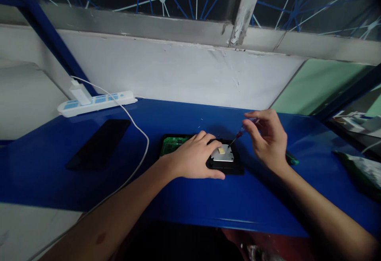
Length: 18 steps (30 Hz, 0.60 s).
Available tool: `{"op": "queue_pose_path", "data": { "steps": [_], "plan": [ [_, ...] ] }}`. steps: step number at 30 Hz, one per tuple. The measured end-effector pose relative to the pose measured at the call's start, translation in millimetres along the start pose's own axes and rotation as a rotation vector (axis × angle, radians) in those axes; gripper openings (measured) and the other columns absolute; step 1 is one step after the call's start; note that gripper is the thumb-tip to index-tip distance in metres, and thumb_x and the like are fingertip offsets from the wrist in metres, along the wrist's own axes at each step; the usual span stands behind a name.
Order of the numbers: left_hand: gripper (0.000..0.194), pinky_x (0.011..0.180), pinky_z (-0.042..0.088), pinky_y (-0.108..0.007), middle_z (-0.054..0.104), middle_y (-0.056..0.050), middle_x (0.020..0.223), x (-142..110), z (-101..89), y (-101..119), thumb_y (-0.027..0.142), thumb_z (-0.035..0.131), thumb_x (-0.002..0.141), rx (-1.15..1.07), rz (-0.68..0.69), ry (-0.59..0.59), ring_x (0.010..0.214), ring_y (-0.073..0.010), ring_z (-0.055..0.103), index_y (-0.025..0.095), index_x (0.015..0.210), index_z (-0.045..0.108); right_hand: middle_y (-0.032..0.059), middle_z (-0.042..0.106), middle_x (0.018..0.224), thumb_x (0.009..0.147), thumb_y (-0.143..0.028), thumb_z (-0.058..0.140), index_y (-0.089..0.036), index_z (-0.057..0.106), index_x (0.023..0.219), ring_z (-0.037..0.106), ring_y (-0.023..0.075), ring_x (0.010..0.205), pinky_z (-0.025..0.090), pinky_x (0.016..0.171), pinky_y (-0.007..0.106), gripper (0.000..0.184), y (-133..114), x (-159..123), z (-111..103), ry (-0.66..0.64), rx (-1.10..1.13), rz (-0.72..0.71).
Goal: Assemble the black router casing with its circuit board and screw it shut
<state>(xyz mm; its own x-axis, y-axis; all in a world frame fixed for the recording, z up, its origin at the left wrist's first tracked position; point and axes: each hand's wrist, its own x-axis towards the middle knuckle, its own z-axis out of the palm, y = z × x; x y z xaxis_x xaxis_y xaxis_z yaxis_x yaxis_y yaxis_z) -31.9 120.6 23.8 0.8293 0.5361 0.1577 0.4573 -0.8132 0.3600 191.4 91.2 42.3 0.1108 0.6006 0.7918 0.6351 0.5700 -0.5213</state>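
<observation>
A black electronic device casing [239, 169] lies flat on the blue table, with a green circuit board [171, 145] in its left part. On its right side sits a silver metal plate [224, 157] bearing a small yellowish pad [221, 150]. My left hand [192, 155] rests palm down across the casing, fingers spread, thumb along the near edge; it hides the middle of the device. Between the thumb and fingers of my right hand [268, 138] is a screwdriver [239, 133] with a translucent reddish-purple handle. Its shaft slants down to the plate's upper right corner.
A dark flat slab [99, 144] lies on the left of the blue table [193, 201]. Behind it stands a white power strip [101, 103] with a plugged-in adapter; a white cable [145, 138] runs toward me. A small green item [292, 159] and a bag [360, 169] lie right.
</observation>
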Motion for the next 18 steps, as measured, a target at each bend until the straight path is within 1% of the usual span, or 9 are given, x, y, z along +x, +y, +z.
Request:
{"op": "queue_pose_path", "data": {
  "steps": [1, 3, 5, 7, 9, 12, 13, 15, 18],
  "plan": [
    [0.082, 0.113, 0.036, -0.052, 0.050, -0.012, 0.144, 0.0, -0.2, 0.1, 0.075, 0.063, 0.079, -0.001, 0.000, 0.001, 0.134, -0.0348, 0.041, 0.023, 0.141, 0.050, 0.0031, 0.063, 0.096, 0.092, -0.028, 0.067, -0.028, 0.068, 0.107, 0.063, 0.0171, 0.080, 0.057, 0.074, 0.037, 0.015, -1.4, -0.2, -0.3, 0.003, 0.006, 0.007],
    [0.082, 0.113, 0.036, -0.051, 0.050, -0.011, 0.144, -0.2, -0.4, 0.3, 0.075, 0.063, 0.080, 0.001, 0.000, 0.003, 0.135, -0.0344, 0.041, 0.022, 0.141, 0.050, 0.0043, 0.068, 0.101, 0.095, -0.028, 0.062, -0.028, 0.065, 0.117, 0.068, 0.0183, 0.082, 0.059, 0.076, 0.039, 0.022, -4.3, -1.5, -0.1, -0.016, 0.049, 0.043],
    [0.082, 0.113, 0.037, -0.050, 0.051, -0.011, 0.143, -0.7, -0.5, 0.3, 0.075, 0.064, 0.080, 0.003, 0.000, 0.008, 0.134, -0.0341, 0.042, 0.022, 0.140, 0.051, 0.0058, 0.071, 0.108, 0.100, -0.029, 0.053, -0.028, 0.060, 0.127, 0.072, 0.0202, 0.090, 0.060, 0.080, 0.042, 0.028, -6.3, -3.3, 0.7, -0.057, 0.106, 0.078],
    [0.082, 0.112, 0.037, -0.050, 0.052, -0.012, 0.142, -1.2, -0.4, 0.2, 0.075, 0.065, 0.079, 0.007, 0.004, 0.013, 0.132, -0.0340, 0.042, 0.021, 0.140, 0.051, 0.0068, 0.071, 0.116, 0.103, -0.030, 0.046, -0.029, 0.058, 0.130, 0.072, 0.0213, 0.096, 0.060, 0.085, 0.045, 0.030, -6.4, -4.4, 1.5, -0.102, 0.145, 0.083],
    [0.082, 0.112, 0.037, -0.050, 0.052, -0.012, 0.142, -1.4, -0.5, 0.2, 0.074, 0.066, 0.079, 0.013, 0.008, 0.013, 0.132, -0.0340, 0.043, 0.021, 0.140, 0.051, 0.0071, 0.069, 0.120, 0.102, -0.032, 0.048, -0.029, 0.060, 0.129, 0.072, 0.0213, 0.094, 0.060, 0.083, 0.044, 0.029, -4.6, -4.7, 1.9, -0.132, 0.138, 0.082],
    [0.082, 0.111, 0.038, -0.051, 0.052, -0.011, 0.142, -0.9, -0.9, 0.2, 0.074, 0.066, 0.079, 0.013, 0.004, 0.006, 0.132, -0.0344, 0.042, 0.022, 0.140, 0.051, 0.0056, 0.067, 0.108, 0.094, -0.034, 0.064, -0.029, 0.064, 0.123, 0.068, 0.0192, 0.083, 0.061, 0.072, 0.040, 0.029, -1.9, -3.5, 1.7, -0.094, 0.059, 0.064],
    [0.082, 0.111, 0.039, -0.051, 0.051, -0.011, 0.142, -0.7, -1.1, 0.2, 0.074, 0.066, 0.079, 0.011, 0.001, 0.003, 0.132, -0.0345, 0.042, 0.022, 0.140, 0.051, 0.0048, 0.066, 0.103, 0.092, -0.033, 0.067, -0.029, 0.065, 0.121, 0.067, 0.0184, 0.080, 0.061, 0.071, 0.039, 0.029, -1.7, -3.0, 1.5, -0.072, 0.031, 0.054],
    [0.083, 0.111, 0.039, -0.051, 0.050, -0.011, 0.143, -0.4, -1.5, 0.0, 0.074, 0.065, 0.079, 0.007, -0.003, -0.004, 0.133, -0.0347, 0.041, 0.022, 0.141, 0.051, 0.0044, 0.066, 0.100, 0.094, -0.030, 0.064, -0.028, 0.065, 0.122, 0.068, 0.0178, 0.079, 0.060, 0.074, 0.039, 0.028, -2.9, -2.3, 1.2, -0.056, 0.011, 0.054],
    [0.085, 0.112, 0.038, -0.050, 0.051, -0.012, 0.143, -0.7, -2.1, 0.1, 0.075, 0.065, 0.078, 0.004, -0.001, -0.001, 0.133, -0.0341, 0.042, 0.021, 0.141, 0.050, 0.0061, 0.071, 0.108, 0.099, -0.027, 0.054, -0.028, 0.058, 0.133, 0.072, 0.0194, 0.086, 0.061, 0.076, 0.040, 0.034, -5.9, -2.5, 1.3, -0.091, 0.056, 0.106]
  ]
}}
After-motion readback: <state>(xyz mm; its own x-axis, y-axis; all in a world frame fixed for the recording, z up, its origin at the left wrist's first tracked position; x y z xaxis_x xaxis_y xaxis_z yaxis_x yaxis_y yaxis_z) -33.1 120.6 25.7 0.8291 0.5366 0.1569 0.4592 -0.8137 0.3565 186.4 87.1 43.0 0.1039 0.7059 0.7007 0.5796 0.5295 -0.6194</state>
